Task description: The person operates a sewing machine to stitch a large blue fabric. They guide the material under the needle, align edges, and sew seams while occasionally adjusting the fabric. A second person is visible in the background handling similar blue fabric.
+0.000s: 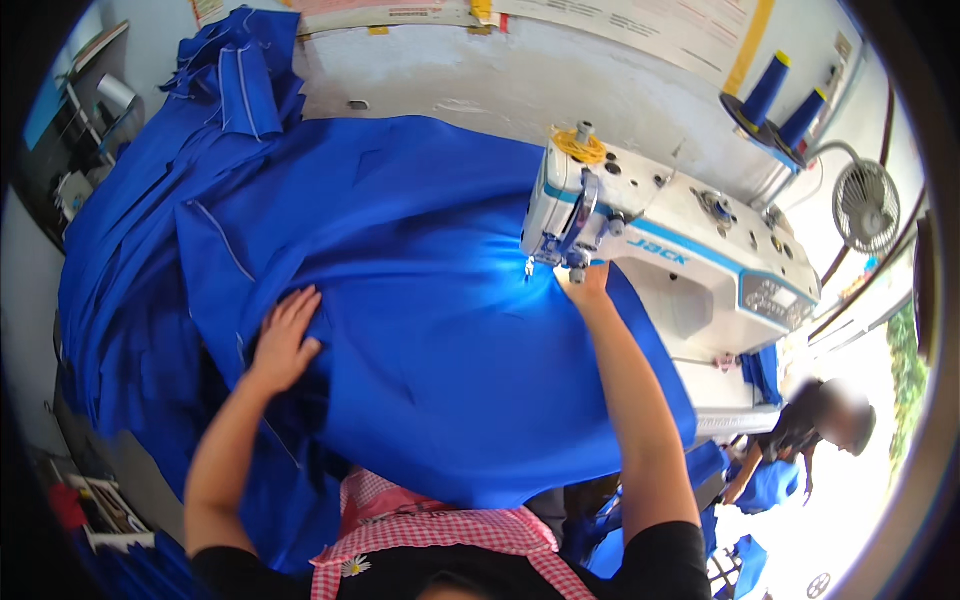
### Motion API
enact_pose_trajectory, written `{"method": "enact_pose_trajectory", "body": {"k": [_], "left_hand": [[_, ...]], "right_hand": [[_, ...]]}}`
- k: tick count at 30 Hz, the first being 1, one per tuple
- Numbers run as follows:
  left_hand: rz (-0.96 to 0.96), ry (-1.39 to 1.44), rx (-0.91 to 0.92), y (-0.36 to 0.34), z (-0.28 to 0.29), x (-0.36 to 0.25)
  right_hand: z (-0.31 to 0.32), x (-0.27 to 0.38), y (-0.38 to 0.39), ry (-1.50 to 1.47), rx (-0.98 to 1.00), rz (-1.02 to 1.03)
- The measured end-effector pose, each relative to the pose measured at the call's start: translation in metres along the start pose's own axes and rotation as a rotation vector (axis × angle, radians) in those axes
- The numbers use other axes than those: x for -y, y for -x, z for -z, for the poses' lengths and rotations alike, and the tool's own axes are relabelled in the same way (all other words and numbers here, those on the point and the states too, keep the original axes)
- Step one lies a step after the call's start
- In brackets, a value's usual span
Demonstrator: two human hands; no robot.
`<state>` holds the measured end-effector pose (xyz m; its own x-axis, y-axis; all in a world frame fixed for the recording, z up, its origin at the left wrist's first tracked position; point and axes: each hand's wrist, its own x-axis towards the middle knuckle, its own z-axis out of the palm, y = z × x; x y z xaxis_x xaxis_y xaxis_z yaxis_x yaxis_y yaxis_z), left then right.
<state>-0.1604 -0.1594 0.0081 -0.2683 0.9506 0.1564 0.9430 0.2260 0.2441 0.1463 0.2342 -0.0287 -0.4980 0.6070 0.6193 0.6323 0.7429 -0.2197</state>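
Observation:
A large sheet of royal blue fabric [450, 390] spreads under the needle area of a white sewing machine [670, 200], where a light shines on it. My left hand [289, 340] lies on the cloth left of the needle, fingers apart. My right hand [586, 285] is on the fabric just right of the presser foot [528, 268], its fingers mostly hidden behind the machine's needle end. At the left, more blue cloth [140, 290] with pale seam lines is heaped in folds.
Two blue thread cones [766, 90] stand at the back right near a small fan [865, 205]. Another person [800, 440] bends beside blue cloth at the lower right. Cluttered shelves [100, 110] line the left; a wall with posters [650, 30] is behind.

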Motion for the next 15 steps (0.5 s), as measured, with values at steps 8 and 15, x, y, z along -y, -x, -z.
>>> {"method": "enact_pose_trajectory", "body": {"k": [8, 15], "left_hand": [[-0.197, -0.646, 0.091, -0.187, 0.016, 0.035], [-0.723, -0.288, -0.329, -0.302, -0.077, -0.147]], "right_hand": [[0.048, -0.027, 0.002, 0.089, -0.077, -0.218], [0.244, 0.017, 0.205, 0.229, -0.147, -0.194]]}}
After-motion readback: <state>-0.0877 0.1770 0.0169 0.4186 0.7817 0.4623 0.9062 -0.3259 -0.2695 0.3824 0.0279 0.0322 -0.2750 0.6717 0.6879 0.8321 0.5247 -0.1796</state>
